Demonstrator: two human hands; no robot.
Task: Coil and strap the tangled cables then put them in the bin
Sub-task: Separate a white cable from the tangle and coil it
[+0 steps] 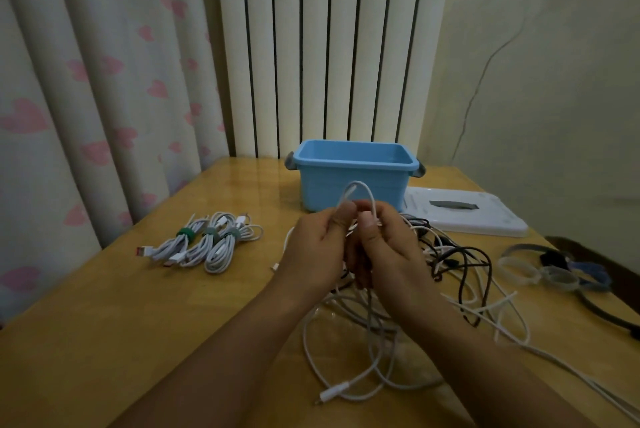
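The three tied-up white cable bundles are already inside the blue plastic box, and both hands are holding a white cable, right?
Not quite. In the head view the three strapped white cable bundles lie on the wooden table, left of the blue plastic bin, not inside it. The rest is right: the left hand and right hand both hold a white cable.

the table (104,341) was wood with a glossy varnish that caught the light near the bin (353,185), itself smooth, slightly shiny blue plastic. at the table's 9 o'clock lay coiled cables (204,244) in matt white sheathing, bound by cloth-like straps (186,233). the lid (485,216) at 2 o'clock looked like smooth white plastic. the curtain (86,81) was thin printed cloth.
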